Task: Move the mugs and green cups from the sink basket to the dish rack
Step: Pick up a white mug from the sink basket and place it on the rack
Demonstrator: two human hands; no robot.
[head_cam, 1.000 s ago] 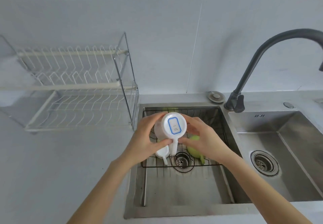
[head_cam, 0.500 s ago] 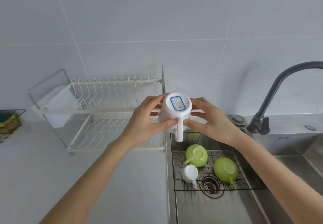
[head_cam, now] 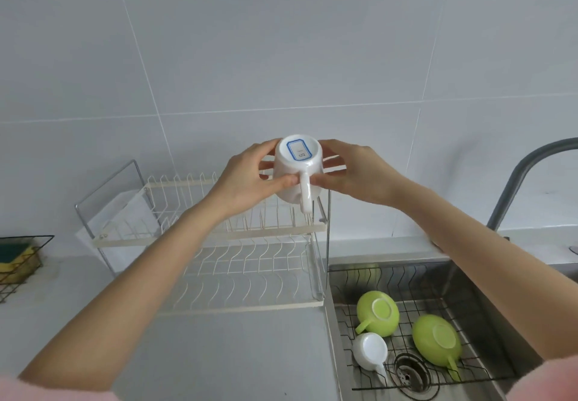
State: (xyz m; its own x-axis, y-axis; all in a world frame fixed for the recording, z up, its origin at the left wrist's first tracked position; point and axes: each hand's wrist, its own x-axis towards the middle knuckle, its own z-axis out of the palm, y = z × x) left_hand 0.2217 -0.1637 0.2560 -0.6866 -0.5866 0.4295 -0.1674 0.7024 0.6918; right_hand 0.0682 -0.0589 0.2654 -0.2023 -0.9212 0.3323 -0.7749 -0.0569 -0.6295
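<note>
Both hands, left hand point(head_cam: 247, 178) and right hand point(head_cam: 359, 172), clasp the inverted white mug point(head_cam: 297, 170), now raised from the sink basket point(head_cam: 416, 278); dish rack point(head_cam: 219, 235) just below; placement looks next.

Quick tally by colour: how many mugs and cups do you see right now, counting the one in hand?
White mugs: 2, one held in both hands, one in the sink basket
Green cups: 2, both in the basket
Total: 4
</note>
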